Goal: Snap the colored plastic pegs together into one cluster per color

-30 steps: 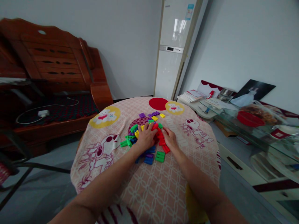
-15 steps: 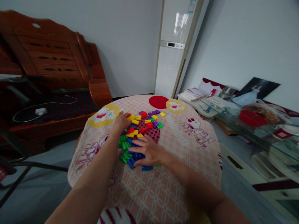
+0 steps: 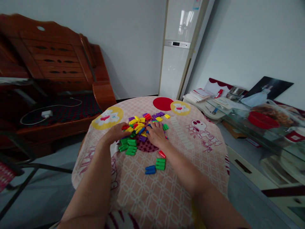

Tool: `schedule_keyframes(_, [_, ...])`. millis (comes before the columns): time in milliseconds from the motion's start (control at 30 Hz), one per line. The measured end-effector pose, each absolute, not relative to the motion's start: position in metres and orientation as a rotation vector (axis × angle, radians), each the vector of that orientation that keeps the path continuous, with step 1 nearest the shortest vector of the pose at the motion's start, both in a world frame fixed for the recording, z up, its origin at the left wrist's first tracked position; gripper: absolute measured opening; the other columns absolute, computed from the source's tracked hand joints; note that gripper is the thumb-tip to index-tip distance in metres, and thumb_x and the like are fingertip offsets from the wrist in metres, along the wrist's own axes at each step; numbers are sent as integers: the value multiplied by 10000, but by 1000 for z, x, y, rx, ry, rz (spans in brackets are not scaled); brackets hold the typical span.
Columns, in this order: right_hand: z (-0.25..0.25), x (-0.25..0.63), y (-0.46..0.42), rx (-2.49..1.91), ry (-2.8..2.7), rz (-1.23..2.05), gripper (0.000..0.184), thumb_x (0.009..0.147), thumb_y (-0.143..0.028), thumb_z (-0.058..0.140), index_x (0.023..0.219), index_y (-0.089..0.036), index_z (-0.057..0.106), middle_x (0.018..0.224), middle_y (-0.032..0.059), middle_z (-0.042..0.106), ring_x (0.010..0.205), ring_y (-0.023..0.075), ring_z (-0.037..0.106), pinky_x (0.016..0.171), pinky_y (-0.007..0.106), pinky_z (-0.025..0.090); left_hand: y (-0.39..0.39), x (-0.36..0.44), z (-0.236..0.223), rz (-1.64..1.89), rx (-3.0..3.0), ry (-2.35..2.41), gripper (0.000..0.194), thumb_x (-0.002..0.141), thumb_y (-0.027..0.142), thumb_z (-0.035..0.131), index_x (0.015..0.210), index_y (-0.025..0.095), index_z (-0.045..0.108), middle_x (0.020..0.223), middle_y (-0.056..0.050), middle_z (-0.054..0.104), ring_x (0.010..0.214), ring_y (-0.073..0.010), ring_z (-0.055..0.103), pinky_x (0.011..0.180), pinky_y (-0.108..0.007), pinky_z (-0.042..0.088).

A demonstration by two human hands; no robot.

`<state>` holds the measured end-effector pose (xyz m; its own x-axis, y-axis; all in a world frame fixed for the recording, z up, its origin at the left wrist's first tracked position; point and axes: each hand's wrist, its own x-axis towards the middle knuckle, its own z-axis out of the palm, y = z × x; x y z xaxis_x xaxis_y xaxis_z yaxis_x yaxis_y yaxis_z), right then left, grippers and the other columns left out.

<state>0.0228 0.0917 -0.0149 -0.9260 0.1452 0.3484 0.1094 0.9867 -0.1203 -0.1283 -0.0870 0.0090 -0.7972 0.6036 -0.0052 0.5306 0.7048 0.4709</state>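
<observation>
Small plastic blocks in several colours lie in a loose pile on a round table. My left hand (image 3: 115, 133) is cupped at the pile's left edge, its fingers touching red and yellow blocks (image 3: 138, 128). Over the pile's right side my right hand (image 3: 156, 134) lies palm down with fingers spread, partly hiding the blocks under it. Green blocks (image 3: 130, 147) sit just below my left hand. Nearer to me are a blue block (image 3: 150, 170), another green block (image 3: 160, 164) and a red piece (image 3: 162, 154). Purple blocks (image 3: 158, 114) lie at the far side.
A patterned cloth (image 3: 147, 197) covers the table. To the right, a glass-topped cabinet (image 3: 257, 136) carries papers, a red bowl (image 3: 263, 119) and a bagged item. A wooden bench (image 3: 102, 92) stands at the left, and a tall white appliance (image 3: 175, 70) behind.
Both hands went from the middle of the pile to spreading and sweeping blocks. My right hand then moved up and away from me; blue blocks left the near side, and the pile shifted farther off.
</observation>
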Motion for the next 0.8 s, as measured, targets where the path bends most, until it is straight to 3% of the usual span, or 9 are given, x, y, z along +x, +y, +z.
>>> schedule_keyframes(133, [-15,21,123,-433,-2615,318,329,948,-336,537,1213,-164,631,1398,175,524,1286,309,446,1076,507,342,-105,-107,0,600,1267,2591,889,624,515,744,1427,228,491,1410,-110,553,1278,-324,526,1048,-378,435])
schedule_keyframes(233, [-24,28,149,-463,-2499,497,328,957,-310,495,1212,-161,639,1281,140,621,1223,252,525,1077,410,373,-110,-86,-15,486,1393,2589,1134,545,434,820,1538,258,300,1559,-140,358,1413,-378,357,1113,-467,359])
schedule_keyframes(333, [-37,40,170,-515,-2442,636,316,939,-262,484,1172,-154,666,1200,125,677,1147,236,592,1048,378,410,-99,-74,-27,393,1361,2742,1039,617,350,787,1534,240,310,1564,-174,325,1429,-407,314,1116,-514,331])
schedule_keyframes(433, [-50,50,180,-639,-2417,753,315,908,-239,504,1150,-155,688,1159,123,704,1086,240,633,1000,374,453,-74,-69,-29,362,1336,2905,809,744,290,684,1492,209,388,1466,-187,442,1372,-375,408,1104,-487,351])
schedule_keyframes(533, [-57,56,182,-673,-2376,808,315,878,-223,526,1128,-156,705,1108,115,726,1045,236,655,975,362,474,-50,-62,-20,311,1249,3026,695,795,267,631,1457,175,440,1363,-208,521,1267,-371,512,1034,-465,418])
schedule_keyframes(633, [-60,61,182,-637,-2326,864,326,862,-225,532,1119,-139,713,1129,126,724,1058,239,659,981,363,478,-42,-59,-2,284,1194,2956,741,792,309,650,1476,159,409,1352,-209,545,1185,-364,577,975,-448,464])
schedule_keyframes(733, [-60,64,182,-585,-2278,958,330,855,-232,528,1110,-144,719,1128,114,729,1053,229,668,974,353,489,-47,-71,19,360,1252,2790,825,740,389,710,1482,195,406,1380,-146,567,1226,-330,565,1016,-401,452])
schedule_keyframes(800, [-59,66,182,-573,-2241,1003,322,852,-233,525,1094,-165,725,1106,92,739,1033,215,677,955,338,503,-50,-88,27,475,1210,2801,745,770,415,677,1454,224,453,1369,-112,586,1210,-296,585,1020,-366,452])
